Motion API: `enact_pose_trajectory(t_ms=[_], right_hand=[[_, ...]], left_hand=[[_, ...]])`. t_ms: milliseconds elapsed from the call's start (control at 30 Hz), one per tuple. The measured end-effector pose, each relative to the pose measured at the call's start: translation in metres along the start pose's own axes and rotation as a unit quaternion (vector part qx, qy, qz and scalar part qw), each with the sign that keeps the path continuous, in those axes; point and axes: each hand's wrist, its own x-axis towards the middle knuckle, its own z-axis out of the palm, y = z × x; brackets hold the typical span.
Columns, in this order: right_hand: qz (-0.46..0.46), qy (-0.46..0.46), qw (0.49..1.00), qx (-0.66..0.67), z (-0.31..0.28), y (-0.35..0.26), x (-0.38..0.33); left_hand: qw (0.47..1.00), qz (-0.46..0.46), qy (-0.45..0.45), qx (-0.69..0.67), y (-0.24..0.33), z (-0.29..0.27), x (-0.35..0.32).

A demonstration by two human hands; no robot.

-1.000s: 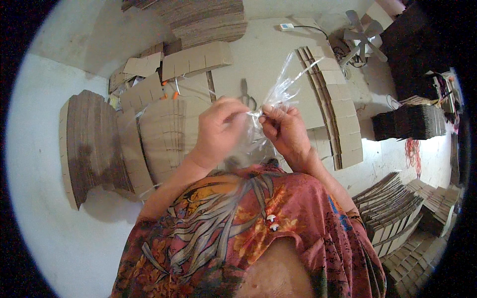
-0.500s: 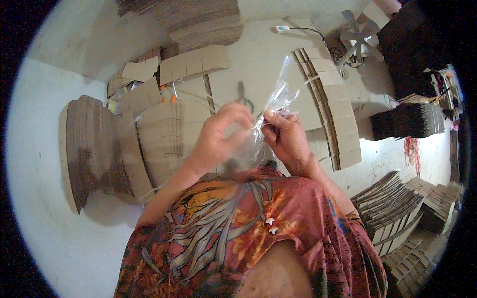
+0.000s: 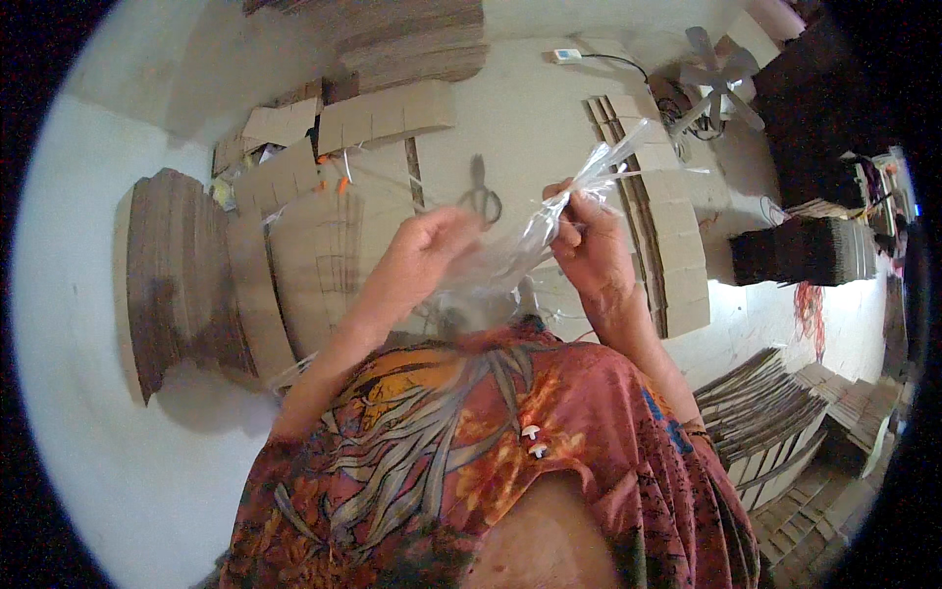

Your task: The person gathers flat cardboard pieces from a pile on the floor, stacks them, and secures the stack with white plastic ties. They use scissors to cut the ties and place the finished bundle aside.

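Bunched between the fingers of my right hand (image 3: pixel 597 240) is a clear plastic bag (image 3: pixel 538 231), its gathered end pointing up and away to the right. The lower part of the bag hangs slack and blurred in front of my body. My left hand (image 3: pixel 432 240) is left of the bag, its fingers smeared by motion, so whether they grip anything is unclear. A thin white strip (image 3: pixel 667 172) sticks out to the right beside the gathered plastic. Just beyond my left hand, a pair of scissors (image 3: pixel 481 201) lies on the pale surface.
Stacked cardboard sheets (image 3: pixel 182 285) stand at the left, with slotted cardboard pieces (image 3: pixel 388 118) farther back. Long slotted strips (image 3: pixel 672 245) lie to the right. More bundled cardboard (image 3: pixel 760 422) sits at the lower right. A fan (image 3: pixel 721 80) and a white socket block (image 3: pixel 567 56) are at the back.
My right hand has moved up and to the right with the gathered bag, and the plastic now slants more. My left hand has drawn slightly away from the bag's neck.
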Motion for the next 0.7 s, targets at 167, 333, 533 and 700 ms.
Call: enact_pose_trajectory(t_ms=[167,333,533,700], right_hand=[[-0.041,0.034,0.998,-0.035,-0.006,-0.017,0.004],[-0.085,0.048,0.994,-0.049,-0.028,-0.032,0.011],[-0.052,0.047,0.998,-0.002,-0.042,-0.027,0.022],[-0.06,0.049,0.997,0.008,-0.05,-0.022,0.031]], left_hand=[[0.997,-0.009,-0.057,0.053,-0.026,-0.018,0.001],[0.994,-0.054,-0.023,0.096,-0.044,-0.043,-0.004],[0.996,0.013,0.03,0.084,-0.046,-0.061,-0.006],[0.971,0.023,0.056,0.233,-0.047,-0.079,-0.002]])
